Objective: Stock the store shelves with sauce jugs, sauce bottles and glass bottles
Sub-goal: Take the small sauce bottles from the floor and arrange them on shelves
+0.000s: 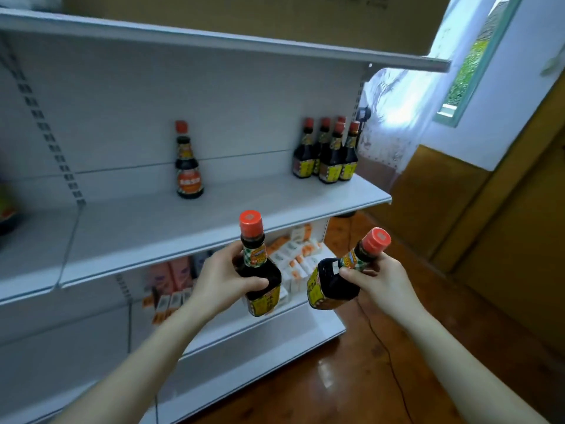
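My left hand (223, 278) grips a dark sauce bottle (260, 270) with a red cap and yellow label, held upright in front of the middle shelf (128, 228). My right hand (380, 278) holds a second, identical sauce bottle (331, 286) by its neck, tilted with the cap pointing up and right. On the middle shelf a single bottle with an orange label (189, 166) stands near the back. A cluster of several yellow-label bottles (328, 153) stands at the shelf's right end.
The top shelf (214, 38) carries a cardboard box (275, 16). Small orange and white cartons (293, 255) fill the lower shelf. A wooden floor (351, 377) with a thin black cable lies to the right, below a curtained window (397, 111).
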Available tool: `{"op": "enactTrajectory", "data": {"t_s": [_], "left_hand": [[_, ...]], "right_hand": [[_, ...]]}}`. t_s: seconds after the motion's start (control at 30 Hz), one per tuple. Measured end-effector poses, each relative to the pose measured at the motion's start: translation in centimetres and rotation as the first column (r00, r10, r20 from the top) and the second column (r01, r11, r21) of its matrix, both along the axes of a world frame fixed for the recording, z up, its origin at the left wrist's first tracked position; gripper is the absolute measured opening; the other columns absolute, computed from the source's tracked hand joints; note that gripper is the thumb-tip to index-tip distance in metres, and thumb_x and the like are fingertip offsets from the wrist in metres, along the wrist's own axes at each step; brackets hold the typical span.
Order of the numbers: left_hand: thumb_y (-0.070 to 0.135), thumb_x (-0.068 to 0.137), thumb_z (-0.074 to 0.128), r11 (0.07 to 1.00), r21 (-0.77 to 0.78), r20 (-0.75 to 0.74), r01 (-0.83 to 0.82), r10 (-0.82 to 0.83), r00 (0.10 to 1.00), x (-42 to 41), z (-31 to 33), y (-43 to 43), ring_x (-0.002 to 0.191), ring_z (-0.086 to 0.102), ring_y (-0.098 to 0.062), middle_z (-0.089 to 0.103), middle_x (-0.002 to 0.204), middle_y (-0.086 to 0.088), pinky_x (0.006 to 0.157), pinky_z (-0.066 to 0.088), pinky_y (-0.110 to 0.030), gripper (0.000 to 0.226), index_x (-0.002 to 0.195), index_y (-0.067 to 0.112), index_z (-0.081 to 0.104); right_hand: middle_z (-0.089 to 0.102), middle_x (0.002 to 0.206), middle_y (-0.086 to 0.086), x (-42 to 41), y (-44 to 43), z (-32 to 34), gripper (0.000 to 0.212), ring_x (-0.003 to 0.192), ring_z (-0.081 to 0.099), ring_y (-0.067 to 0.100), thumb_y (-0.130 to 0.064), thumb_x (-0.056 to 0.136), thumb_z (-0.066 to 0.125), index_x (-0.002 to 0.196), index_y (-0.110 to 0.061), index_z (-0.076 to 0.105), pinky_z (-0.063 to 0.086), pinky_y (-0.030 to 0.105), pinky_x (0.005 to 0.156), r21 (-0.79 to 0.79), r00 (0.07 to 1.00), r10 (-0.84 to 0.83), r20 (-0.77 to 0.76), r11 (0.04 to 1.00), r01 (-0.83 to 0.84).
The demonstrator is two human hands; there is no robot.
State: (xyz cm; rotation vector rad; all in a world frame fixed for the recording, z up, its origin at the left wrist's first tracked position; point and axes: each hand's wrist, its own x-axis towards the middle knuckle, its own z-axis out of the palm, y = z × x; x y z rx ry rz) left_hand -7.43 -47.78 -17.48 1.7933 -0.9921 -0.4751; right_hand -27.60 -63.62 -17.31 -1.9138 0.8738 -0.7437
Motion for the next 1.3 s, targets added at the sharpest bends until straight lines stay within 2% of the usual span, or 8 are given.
{"op": "enactTrajectory", "data": {"t_s": [0.1,0.3,0.53,0.63,0.77,0.9,1.1,1.3], "left_hand": [[0.001,0.063,0.08,1.0,-0.028,0.015,0.014,-0.014,1.0,1.1,1.0,-5.2,0.086,0.061,-0.004,0.066,0.093,0.007,0.072,0.045,-0.018,0.049,0.1,0.024,0.057],[-0.004,0.065,0.077,0.997,-0.067,0.03,0.047,-0.045,0.999,4.9,1.9,-15.9,0.069,0.058,0.016,0.06,0.083,0.017,0.058,0.041,0.0,0.047,0.085,0.032,0.053],[-0.006,0.065,0.076,0.999,-0.026,0.005,0.032,-0.031,0.999,8.3,1.9,-25.9,0.076,0.052,0.005,0.06,0.089,0.002,0.06,0.038,-0.003,0.051,0.109,0.012,0.057],[-0.002,0.063,0.079,1.0,-0.006,0.006,0.006,-0.006,1.0,9.1,1.4,-29.0,0.077,0.056,-0.002,0.062,0.086,0.005,0.062,0.042,-0.005,0.049,0.103,0.016,0.057],[0.01,0.059,0.083,0.993,0.037,0.052,-0.114,0.112,0.992,9.7,0.5,-33.0,0.088,0.059,-0.016,0.063,0.094,0.002,0.075,0.043,-0.024,0.047,0.097,0.025,0.058],[0.008,0.061,0.081,0.974,0.108,0.017,-0.198,0.198,0.98,9.5,0.3,-36.5,0.089,0.056,-0.013,0.06,0.096,0.005,0.076,0.04,-0.022,0.05,0.104,0.022,0.06],[0.009,0.062,0.081,0.957,0.146,-0.002,-0.252,0.255,0.967,9.4,0.3,-40.3,0.092,0.058,-0.015,0.061,0.098,0.005,0.077,0.041,-0.022,0.048,0.098,0.029,0.055],[0.007,0.066,0.078,0.959,0.153,-0.011,-0.238,0.242,0.97,9.4,0.3,-41.5,0.101,0.06,-0.018,0.064,0.102,0.003,0.072,0.042,-0.017,0.045,0.1,0.027,0.056]], "right_hand": [[0.065,0.085,-0.013,0.8,-4.8,0.6,0.024,0.083,0.062,0.001,-0.013,0.074,0.075,0.091,-0.022,0.06,0.05,0.012,0.069,-0.051,1.0,-0.002,-0.003,0.999,0.001],[0.069,0.093,-0.002,4.4,-15.4,2.1,0.024,0.088,0.065,0.011,-0.017,0.074,0.075,0.095,-0.015,0.063,0.053,0.024,0.076,-0.097,1.0,-0.005,0.018,0.995,0.006],[0.069,0.098,0.004,8.1,-26.1,3.8,0.023,0.094,0.065,0.02,-0.018,0.074,0.075,0.092,-0.02,0.062,0.053,0.041,0.086,-0.134,0.999,-0.028,0.019,0.991,0.03],[0.068,0.095,0.002,9.2,-30.4,4.0,0.021,0.095,0.064,0.019,-0.017,0.076,0.074,0.092,-0.019,0.062,0.053,0.037,0.084,-0.152,0.999,0.01,-0.032,0.988,-0.015],[0.066,0.089,0.001,10.9,-36.4,3.6,0.019,0.091,0.063,0.021,-0.019,0.075,0.075,0.088,-0.019,0.061,0.051,0.037,0.08,-0.143,0.99,0.09,-0.113,0.984,-0.106],[0.063,0.08,-0.01,12.5,-41.6,2.9,0.018,0.084,0.06,0.016,-0.021,0.075,0.075,0.082,-0.023,0.059,0.045,0.03,0.072,-0.097,0.962,0.196,-0.189,0.971,-0.217],[0.066,0.095,-0.006,14.2,-46.3,2.4,0.028,0.094,0.062,0.017,-0.021,0.074,0.076,0.096,-0.024,0.06,0.05,0.035,0.085,-0.017,0.912,0.338,-0.233,0.936,-0.351],[0.063,0.084,-0.015,15.2,-48.1,2.6,0.028,0.079,0.059,0.005,-0.018,0.075,0.075,0.097,-0.025,0.06,0.043,0.021,0.067,0.031,0.844,0.485,-0.229,0.87,-0.491]]}}
